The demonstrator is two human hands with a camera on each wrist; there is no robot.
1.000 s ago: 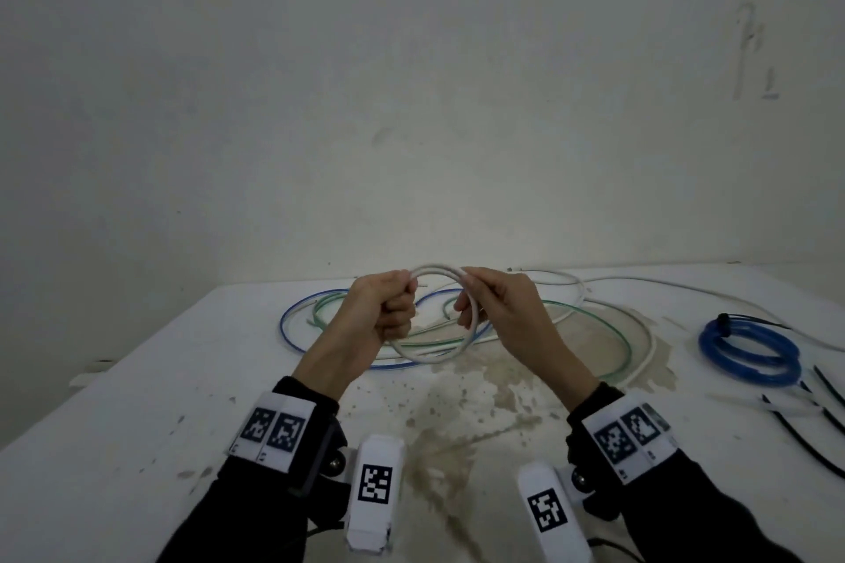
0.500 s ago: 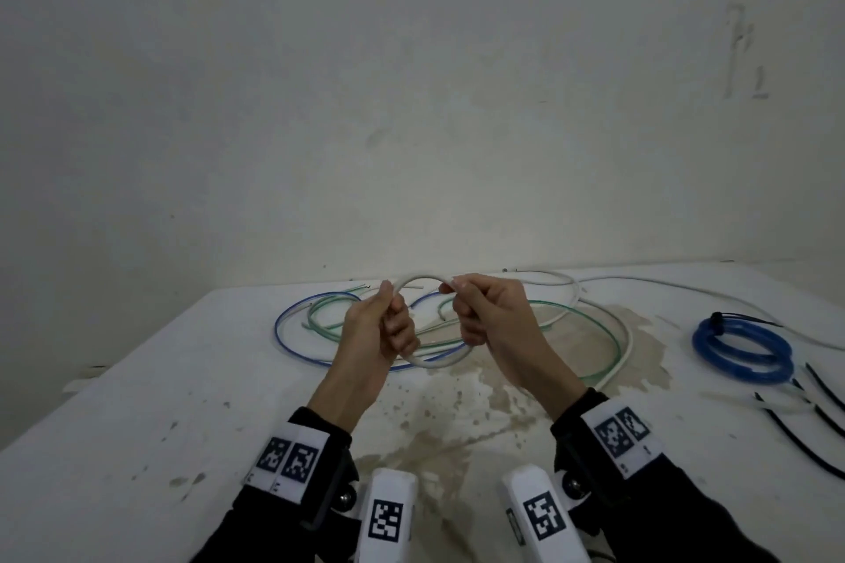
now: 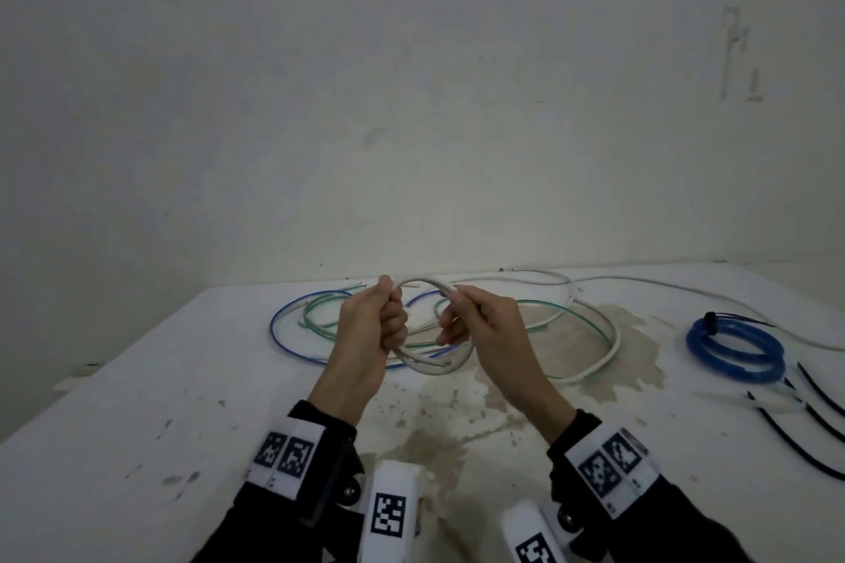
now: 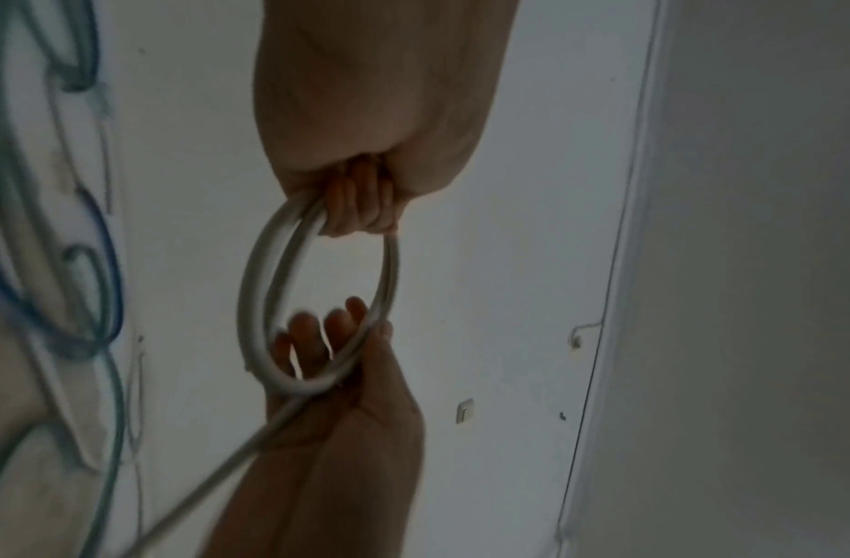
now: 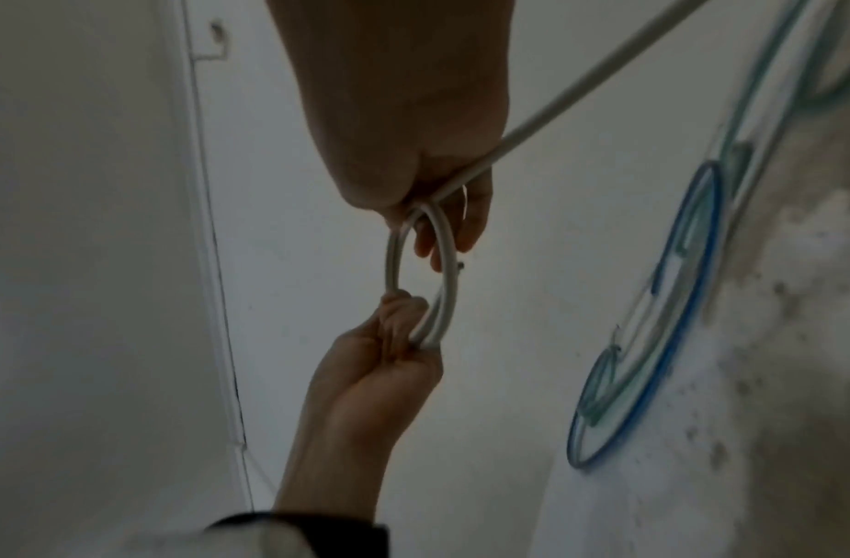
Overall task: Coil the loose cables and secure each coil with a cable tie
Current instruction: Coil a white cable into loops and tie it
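A white cable coil (image 3: pixel 430 368) of a few turns hangs in the air between my hands, above the white table (image 3: pixel 137 425). My left hand (image 3: pixel 395 315) grips the coil's left side in a fist. My right hand (image 3: pixel 450 320) pinches its upper right side, thumb on top. The left wrist view shows the coil (image 4: pixel 251 287) below my left hand (image 4: pixel 360 204), with the cable's free length trailing past the right hand (image 4: pixel 336 339). In the right wrist view my right hand (image 5: pixel 437 211) holds the coil (image 5: pixel 449 272) opposite the left hand (image 5: pixel 399 324).
Loose blue cable (image 3: pixel 283 334) and green cable (image 3: pixel 571 311) lie in wide loops behind my hands, with the white cable's slack (image 3: pixel 612 334) around them. A tied blue coil (image 3: pixel 731 347) lies at the right, with black cable ties (image 3: pixel 818 421) near it. A wall stands behind the table.
My hands have drawn closer together. The right hand has brought more white cable round onto the coil, which now looks smaller and tighter.
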